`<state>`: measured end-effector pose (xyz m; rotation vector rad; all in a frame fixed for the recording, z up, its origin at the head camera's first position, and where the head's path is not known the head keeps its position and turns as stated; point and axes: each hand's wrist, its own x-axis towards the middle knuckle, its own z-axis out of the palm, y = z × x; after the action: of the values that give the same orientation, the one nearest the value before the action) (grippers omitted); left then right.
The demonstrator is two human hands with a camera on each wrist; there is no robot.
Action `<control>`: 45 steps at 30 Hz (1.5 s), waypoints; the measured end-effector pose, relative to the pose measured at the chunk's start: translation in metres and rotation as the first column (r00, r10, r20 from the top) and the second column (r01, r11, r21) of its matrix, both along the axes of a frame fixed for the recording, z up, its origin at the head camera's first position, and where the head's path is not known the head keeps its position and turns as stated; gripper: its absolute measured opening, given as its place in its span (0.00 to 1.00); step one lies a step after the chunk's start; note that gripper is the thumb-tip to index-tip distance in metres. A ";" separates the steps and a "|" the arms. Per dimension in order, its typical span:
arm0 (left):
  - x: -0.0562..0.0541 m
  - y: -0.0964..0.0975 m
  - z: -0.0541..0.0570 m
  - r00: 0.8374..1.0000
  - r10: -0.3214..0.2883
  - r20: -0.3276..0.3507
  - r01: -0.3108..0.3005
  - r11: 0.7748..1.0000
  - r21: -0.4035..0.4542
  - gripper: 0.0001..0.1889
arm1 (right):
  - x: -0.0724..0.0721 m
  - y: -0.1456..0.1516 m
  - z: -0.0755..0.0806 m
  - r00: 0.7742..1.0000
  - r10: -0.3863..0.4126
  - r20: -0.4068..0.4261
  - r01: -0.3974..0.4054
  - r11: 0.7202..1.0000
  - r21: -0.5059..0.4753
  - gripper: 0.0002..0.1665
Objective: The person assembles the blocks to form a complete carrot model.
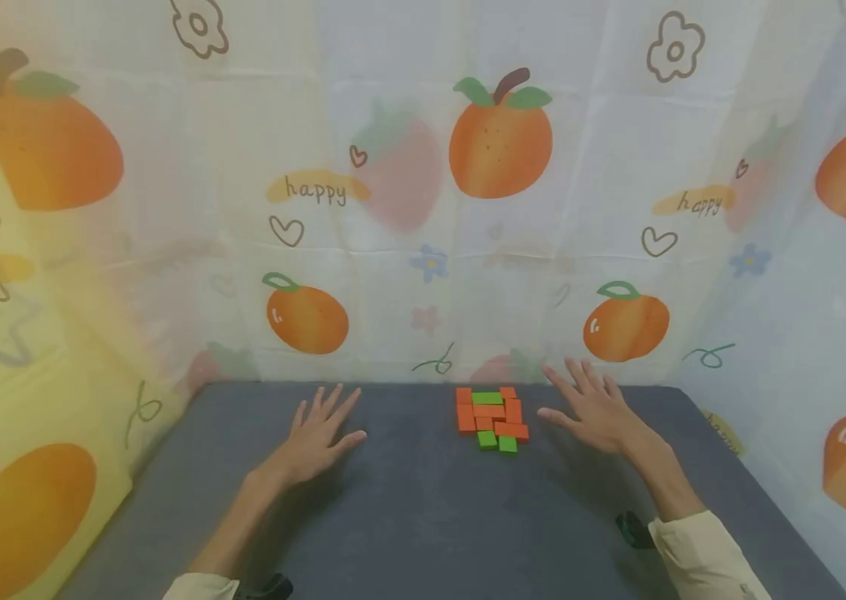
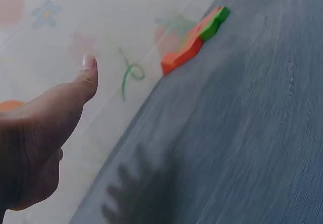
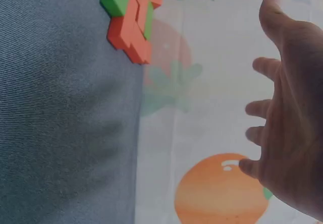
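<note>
Fruit-print curtain (image 1: 580, 183) at the back, grey tabletop (image 1: 423, 525) in front, both hands spread

Take the block cluster (image 1: 488, 412) as the clock's hub: it lies flat near the tabletop's far edge, toward 1 o'clock from the person's side. L hand (image 1: 317, 442) is at approx 9 o'clock, well apart from it, w/ fingers fanned wide, thumb out to one side, nothing held. Fingertips aim btwn 12 and 1. R hand (image 1: 595, 412) is at approx 3, much closer in: thumb tip just beside the blocks, w/ a small gap, fingers likewise straight and splayed, aimed btwn 10 and 11, nothing held. Both hover over the tabletop, each w/ a soft shadow below.

Cluster is orange-red and green pcs. packed side by side: one green block (image 1: 487, 398) on its 12 o'clock side, two more green at approx 6.

Pale sleeves (image 1: 700, 546) on both arms, plus a dark fitting (image 1: 634, 531) at each wrist.

Curtain drops behind the far edge: big printed fruit (image 1: 501, 137) at 12, smaller ones at approx 10 and 2, "happy" lettering (image 1: 315, 190) btwn 10 and 11. L side of it looks yellowish.
</note>
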<state>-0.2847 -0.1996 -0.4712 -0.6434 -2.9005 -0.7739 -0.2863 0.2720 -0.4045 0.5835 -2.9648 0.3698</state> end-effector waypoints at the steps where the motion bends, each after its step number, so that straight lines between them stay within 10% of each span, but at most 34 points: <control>1: -0.001 0.007 -0.001 1.000 -0.010 0.010 0.010 1.000 0.001 0.41 | 0.000 0.000 -0.001 1.000 0.008 0.005 -0.008 1.000 -0.001 0.49; 20: -0.031 0.154 -0.029 0.977 -0.180 0.118 0.200 0.962 -0.184 0.30 | -0.008 -0.037 -0.043 0.928 0.329 0.176 -0.330 0.944 -0.022 0.22; 24: -0.031 0.160 -0.033 0.981 -0.164 0.104 0.183 0.958 -0.219 0.27 | -0.013 -0.043 -0.051 0.912 0.361 0.194 -0.365 0.931 -0.013 0.16; 33: -0.029 0.146 -0.011 0.982 -0.165 -0.093 0.154 0.981 -0.118 0.21 | -0.008 -0.026 -0.038 0.968 0.140 0.206 -0.178 0.968 0.179 0.17; 39: -0.034 0.153 -0.026 0.982 -0.185 -0.036 0.177 0.970 -0.168 0.34 | -0.010 -0.020 -0.047 0.959 0.174 0.222 -0.223 0.951 0.215 0.28; 45: -0.031 0.148 -0.030 0.964 -0.212 -0.163 0.189 0.971 -0.150 0.28 | -0.013 -0.014 -0.057 0.982 0.129 0.140 -0.159 0.961 0.225 0.27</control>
<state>-0.3152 -0.0514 -0.5016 -0.9799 -2.7690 -0.5111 -0.2996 0.2584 -0.4617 0.8351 -3.1191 0.0658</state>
